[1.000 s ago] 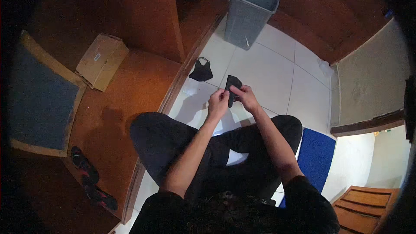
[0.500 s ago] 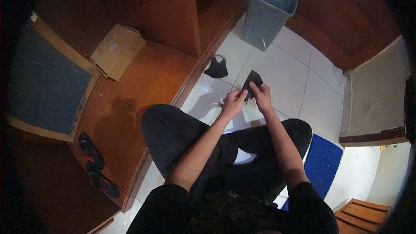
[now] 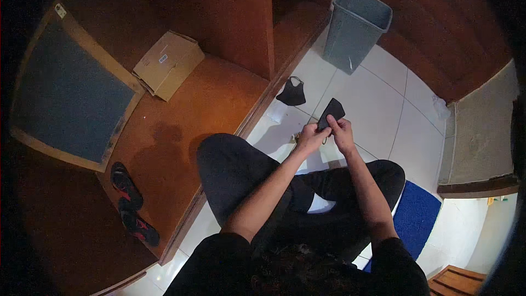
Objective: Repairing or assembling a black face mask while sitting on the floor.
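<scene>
Presently, left hand (image 3: 310, 138): pinching near end of folded black face mask (image 3: 335, 109)
Right hand (image 3: 343, 136): gripping it, far end projecting beyond

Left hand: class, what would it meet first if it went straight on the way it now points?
Most likely the dark flat object at the fingertips of the left hand, with the right hand holding it too; depth is unclear from this single view.
</scene>
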`<state>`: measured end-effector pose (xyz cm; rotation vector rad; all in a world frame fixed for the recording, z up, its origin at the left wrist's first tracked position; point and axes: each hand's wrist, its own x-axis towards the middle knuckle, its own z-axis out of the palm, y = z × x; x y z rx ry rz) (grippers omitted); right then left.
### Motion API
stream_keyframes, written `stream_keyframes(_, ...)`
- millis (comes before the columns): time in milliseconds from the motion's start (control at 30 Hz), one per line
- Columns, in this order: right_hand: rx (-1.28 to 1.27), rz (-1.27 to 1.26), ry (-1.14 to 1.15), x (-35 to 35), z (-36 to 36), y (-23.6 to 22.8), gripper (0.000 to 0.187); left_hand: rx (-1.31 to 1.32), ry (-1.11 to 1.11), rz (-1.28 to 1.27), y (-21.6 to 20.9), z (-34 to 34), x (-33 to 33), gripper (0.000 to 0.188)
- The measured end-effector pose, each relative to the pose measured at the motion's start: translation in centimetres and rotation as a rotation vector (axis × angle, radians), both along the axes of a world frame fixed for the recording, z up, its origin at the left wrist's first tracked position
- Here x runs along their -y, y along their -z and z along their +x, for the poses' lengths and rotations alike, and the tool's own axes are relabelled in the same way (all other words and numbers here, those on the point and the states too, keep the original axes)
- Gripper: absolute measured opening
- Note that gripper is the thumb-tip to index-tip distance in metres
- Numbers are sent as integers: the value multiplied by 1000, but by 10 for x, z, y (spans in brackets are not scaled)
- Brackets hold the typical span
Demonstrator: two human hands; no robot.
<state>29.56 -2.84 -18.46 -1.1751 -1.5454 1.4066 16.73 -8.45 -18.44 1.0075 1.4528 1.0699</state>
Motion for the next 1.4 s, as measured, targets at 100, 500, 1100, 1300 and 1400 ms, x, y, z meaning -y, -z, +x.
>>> stream_keyframes(100, -66, 13, 16, -7, 0, 7, 43, -82, 41, -48, -18, -1, 7, 30)
stream_keyframes(500, -235, -26, 270, -14, -5, 10, 40, -38, 64, 78, 15, 0, -1, 38)
stream_keyframes(1100, -161, 1, 3, -5, -14, -3, 23, -91, -47, 122, 21, -7, -3, 42)
stream_keyframes(1300, -54, -22, 68, -7, -9, -5, 24, -119, 18, 98, 13, -5, -3, 44)
stream_keyframes(1400, -95, -35, 104, -7, -11, -3, 24, -148, 49, 114, 11, -6, -3, 40)
